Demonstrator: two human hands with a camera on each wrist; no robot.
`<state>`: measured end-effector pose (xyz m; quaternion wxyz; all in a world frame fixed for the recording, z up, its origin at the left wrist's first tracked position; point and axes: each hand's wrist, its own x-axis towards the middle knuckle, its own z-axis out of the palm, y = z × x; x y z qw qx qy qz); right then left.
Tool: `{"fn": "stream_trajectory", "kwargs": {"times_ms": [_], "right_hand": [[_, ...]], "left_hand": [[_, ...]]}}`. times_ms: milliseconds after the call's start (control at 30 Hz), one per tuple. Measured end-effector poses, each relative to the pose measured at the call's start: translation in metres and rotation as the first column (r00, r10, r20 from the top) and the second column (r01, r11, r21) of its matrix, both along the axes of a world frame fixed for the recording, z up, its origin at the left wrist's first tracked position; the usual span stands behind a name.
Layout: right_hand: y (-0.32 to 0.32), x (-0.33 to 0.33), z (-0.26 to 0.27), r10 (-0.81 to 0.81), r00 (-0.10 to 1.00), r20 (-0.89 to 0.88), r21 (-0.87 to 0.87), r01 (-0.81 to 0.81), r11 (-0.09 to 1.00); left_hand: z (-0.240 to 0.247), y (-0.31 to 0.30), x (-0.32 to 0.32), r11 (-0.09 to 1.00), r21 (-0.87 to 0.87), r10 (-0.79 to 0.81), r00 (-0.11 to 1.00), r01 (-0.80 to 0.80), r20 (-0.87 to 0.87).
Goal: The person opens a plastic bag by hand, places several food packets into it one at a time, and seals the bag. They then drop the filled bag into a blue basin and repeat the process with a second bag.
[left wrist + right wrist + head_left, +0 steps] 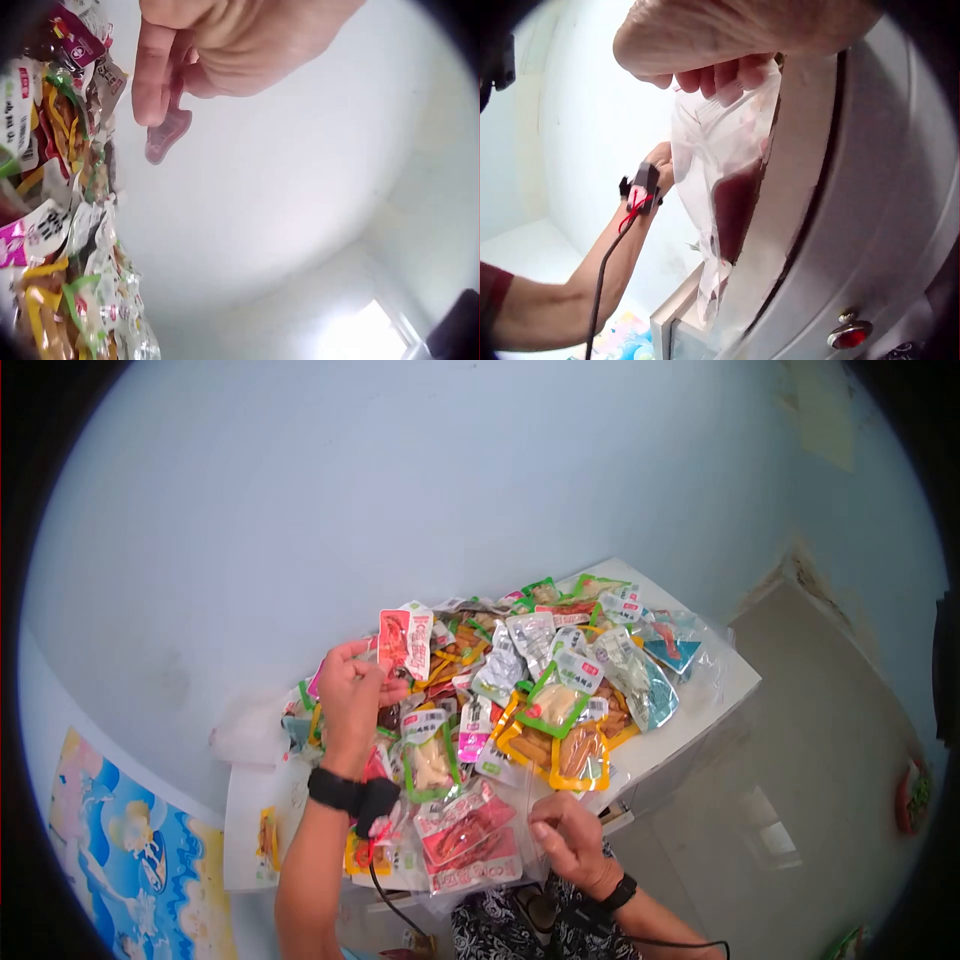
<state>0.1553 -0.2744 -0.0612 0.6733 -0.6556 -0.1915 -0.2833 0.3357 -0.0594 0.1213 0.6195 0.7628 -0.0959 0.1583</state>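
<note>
My left hand (352,700) is raised over the left part of a heap of snack packets (500,670). A red and white packet (394,638) stands at its fingertips; the left wrist view shows the fingers (153,79) pinching a reddish packet end (169,133). My right hand (572,842) is at the front edge of the table, its curled fingers gripping the rim of a clear plastic bag (697,161). Inside that bag lie red packets (468,840), flat at the table's front. The right thumb's contact with the bag is unclear.
The packets cover much of a white table (725,678) against a pale blue wall (420,490). A yellow-edged packet (268,835) lies at the table's left. A crumpled clear bag (245,738) is at the back left. A red knob (850,334) sticks out from the furniture front.
</note>
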Motion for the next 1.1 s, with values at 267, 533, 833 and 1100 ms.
{"fn": "stream_trajectory", "kwargs": {"times_ms": [267,533,833,1100], "right_hand": [[-0.009,-0.032,0.034,0.172,0.972,-0.161,0.477,-0.076,0.876],[0.061,-0.072,0.102,0.45,0.847,-0.283,0.548,-0.242,0.801],[0.038,-0.086,0.091,0.241,0.915,-0.325,0.639,0.025,0.769],[-0.061,-0.096,0.067,-0.246,0.879,-0.409,0.309,0.387,0.869]], "left_hand": [[-0.021,0.005,-0.15,0.985,-0.168,-0.021,0.992,0.041,0.121],[-0.062,-0.023,-0.229,0.97,-0.234,0.009,0.96,0.059,0.279],[-0.09,-0.035,-0.243,0.975,0.128,-0.209,0.939,0.18,0.272],[-0.089,-0.024,-0.229,0.862,0.464,-0.001,0.914,-0.205,0.406]]}}
